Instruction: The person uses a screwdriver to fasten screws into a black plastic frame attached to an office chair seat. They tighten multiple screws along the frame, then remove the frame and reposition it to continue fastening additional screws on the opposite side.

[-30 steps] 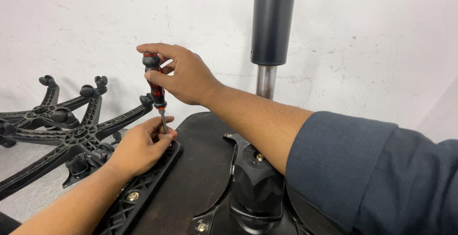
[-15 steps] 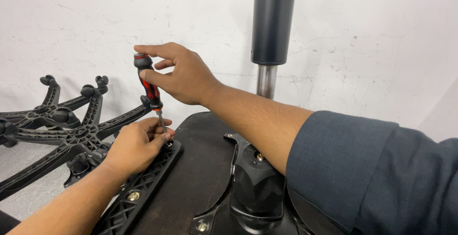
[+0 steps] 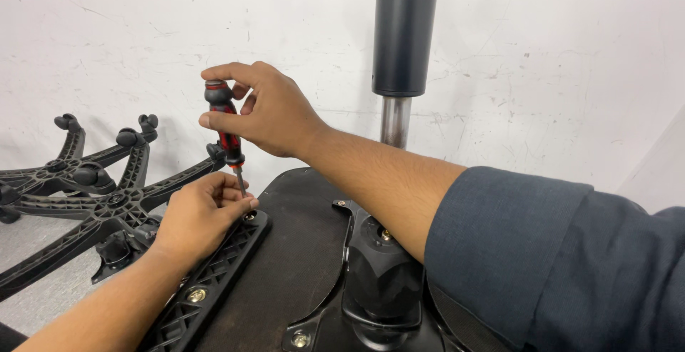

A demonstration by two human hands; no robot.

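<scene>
My right hand (image 3: 267, 113) grips the red and black handle of a screwdriver (image 3: 225, 127), which stands nearly upright. Its metal tip points down at a screw (image 3: 249, 217) at the far end of a black ribbed plastic bracket (image 3: 207, 280). My left hand (image 3: 200, 213) rests on that bracket end, its fingertips pinched around the screwdriver shaft just above the screw. The bracket lies on the dark underside of an upturned chair seat (image 3: 300, 252).
A black seat mechanism (image 3: 382, 280) with a gas lift cylinder (image 3: 403, 31) rises from the seat's middle. Brass screws (image 3: 196, 295) sit in the bracket and in the mechanism plate. Black star-shaped chair bases (image 3: 107, 198) lie on the floor to the left, against a white wall.
The screwdriver handle has tipped from leaning left to nearly upright, and my right hand has shifted its grip on it. My left hand stays at the shaft by the screw.
</scene>
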